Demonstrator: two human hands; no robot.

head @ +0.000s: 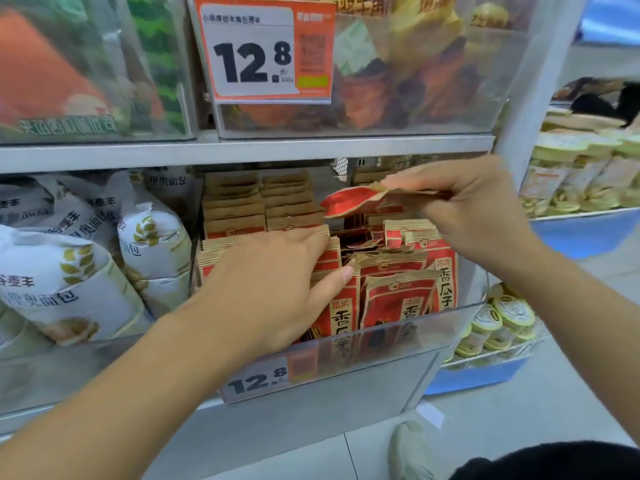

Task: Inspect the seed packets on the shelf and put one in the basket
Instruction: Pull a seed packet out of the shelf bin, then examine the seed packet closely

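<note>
Red and tan seed packets (pixel 405 299) stand in rows inside a clear plastic bin (pixel 381 344) on the middle shelf. My right hand (pixel 474 209) pinches one red seed packet (pixel 349 202) by its tan top edge and holds it lying almost flat above the rows. My left hand (pixel 277 285) rests on the front packets at the left of the bin, fingers spread over their tops and thumb against a packet face. No basket is in view.
White bread bags (pixel 79 268) fill the bin to the left. A clear bin with a 12.8 price tag (pixel 263 50) sits on the shelf above. Yellow-lidded tubs (pixel 498 323) stand on blue shelves at right. My shoe (pixel 412 452) is on the tiled floor.
</note>
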